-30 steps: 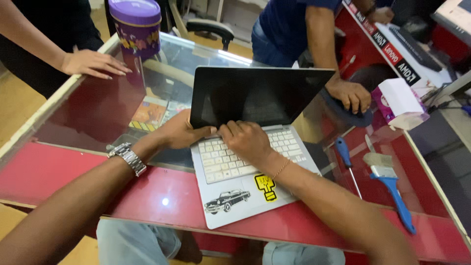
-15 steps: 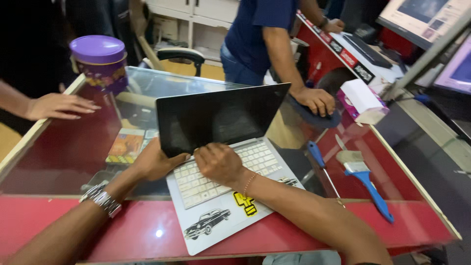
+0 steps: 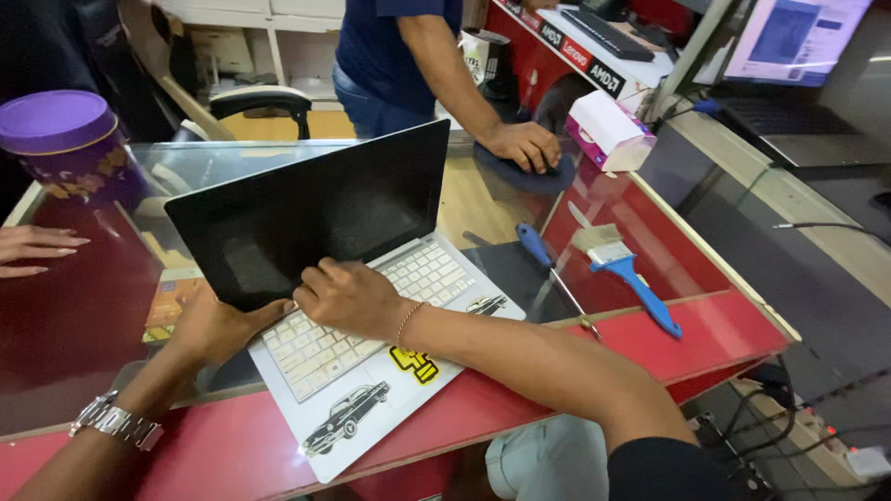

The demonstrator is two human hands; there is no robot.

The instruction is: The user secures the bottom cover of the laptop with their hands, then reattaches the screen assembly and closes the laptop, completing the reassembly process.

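Observation:
A silver laptop [image 3: 371,408] lies open on the glass counter [image 3: 483,199], its dark screen [image 3: 306,218] facing me and stickers on its palm rest. My right hand [image 3: 348,297] rests on the white keyboard near the screen hinge, fingers curled down on the keys. My left hand [image 3: 218,325], with a metal watch at the wrist, touches the laptop's left edge by the hinge. Neither hand holds anything loose.
A blue-handled screwdriver [image 3: 543,260] and a blue-handled brush [image 3: 631,274] lie right of the laptop. A purple tin [image 3: 70,148] stands far left, beside another person's hand [image 3: 32,250]. A second person's hand [image 3: 524,144] rests on a dark pad. White box [image 3: 608,130] behind.
The view has swung right and the laptop now sits turned at an angle. My hands stay on the keyboard and left edge. The tin and the other person's hand have slid to the left edge.

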